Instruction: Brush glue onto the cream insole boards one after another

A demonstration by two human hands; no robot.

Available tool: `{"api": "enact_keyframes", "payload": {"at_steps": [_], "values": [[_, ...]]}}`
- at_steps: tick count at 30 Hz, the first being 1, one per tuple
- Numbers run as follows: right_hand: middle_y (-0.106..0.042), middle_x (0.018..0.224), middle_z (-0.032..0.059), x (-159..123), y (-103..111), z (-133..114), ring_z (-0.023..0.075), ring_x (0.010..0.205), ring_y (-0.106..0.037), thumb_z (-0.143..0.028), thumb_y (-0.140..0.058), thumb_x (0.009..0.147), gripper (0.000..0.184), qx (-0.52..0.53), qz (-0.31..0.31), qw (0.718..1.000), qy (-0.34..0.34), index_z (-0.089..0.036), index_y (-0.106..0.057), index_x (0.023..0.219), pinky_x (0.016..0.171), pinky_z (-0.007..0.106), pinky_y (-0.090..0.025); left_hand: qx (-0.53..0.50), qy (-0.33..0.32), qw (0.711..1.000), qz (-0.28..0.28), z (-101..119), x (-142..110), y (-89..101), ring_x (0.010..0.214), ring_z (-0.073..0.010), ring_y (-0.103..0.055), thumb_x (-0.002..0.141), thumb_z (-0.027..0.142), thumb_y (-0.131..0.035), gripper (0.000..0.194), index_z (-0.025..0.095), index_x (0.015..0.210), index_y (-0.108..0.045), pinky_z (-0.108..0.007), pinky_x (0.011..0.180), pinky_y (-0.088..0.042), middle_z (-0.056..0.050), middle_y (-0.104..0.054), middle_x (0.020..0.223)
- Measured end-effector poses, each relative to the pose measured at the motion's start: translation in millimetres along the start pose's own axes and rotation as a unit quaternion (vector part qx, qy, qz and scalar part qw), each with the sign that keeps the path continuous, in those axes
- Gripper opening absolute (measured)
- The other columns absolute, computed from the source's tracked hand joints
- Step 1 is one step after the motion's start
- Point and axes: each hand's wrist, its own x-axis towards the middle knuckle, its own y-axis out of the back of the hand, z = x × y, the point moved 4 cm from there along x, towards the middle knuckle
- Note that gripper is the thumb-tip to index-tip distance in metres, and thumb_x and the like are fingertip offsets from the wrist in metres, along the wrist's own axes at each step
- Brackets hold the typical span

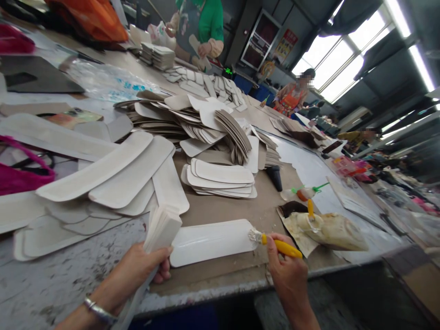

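My left hand point(151, 261), with a silver bracelet at its wrist, is closed around a sheaf of thin white strips point(164, 228) standing on edge. My right hand point(287, 261) grips a brush point(282, 246) by its yellow handle. The brush's whitish, caked head touches the right end of a long white panel with rounded corners point(213, 240), which lies flat before me. Just behind that panel sits a small stack of similar white panels point(222, 178). To the right, a stained plastic bottle point(337, 231) lies on its side, a second yellow handle point(310, 208) sticking up from its opening.
Loose white panels point(103, 174) overlap at left, and a large fanned pile point(192, 119) rises behind. A black cone point(274, 176) and small bottles with green tips point(307, 192) stand at right. Across the table, a person in green point(209, 23) handles panels. The table's front edge point(240, 291) is close.
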Motion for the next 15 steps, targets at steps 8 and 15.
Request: {"api": "enact_keyframes", "payload": {"at_steps": [8,15], "values": [[-0.065,0.072,0.0059,-5.6,-12.1,5.4,0.0186,0.066,-0.063,-0.042,-0.044,0.09,0.03,0.051,-0.025,0.998,-0.002,-0.018,-0.059,0.08,0.062,0.028,-0.05,0.01,-0.009,1.0,0.002,-3.4,4.1,0.0,0.048,-0.0198,-0.058,0.054,0.051,-0.063,0.037,0.016,0.041,-0.058,-0.028,0.05,-0.046,-0.01,-0.063,0.047],[-0.065,0.077,0.0059,3.1,16.7,8.1,0.0206,0.073,-0.061,-0.048,-0.043,0.088,0.034,0.006,0.007,0.999,-0.039,-0.018,-0.059,0.083,0.068,0.031,-0.048,0.004,-0.023,0.999,0.027,-3.9,1.1,5.3,0.041,-0.0161,-0.049,0.053,0.057,-0.063,0.042,0.017,0.043,-0.055,-0.027,0.046,-0.04,-0.006,-0.057,0.041]]}}
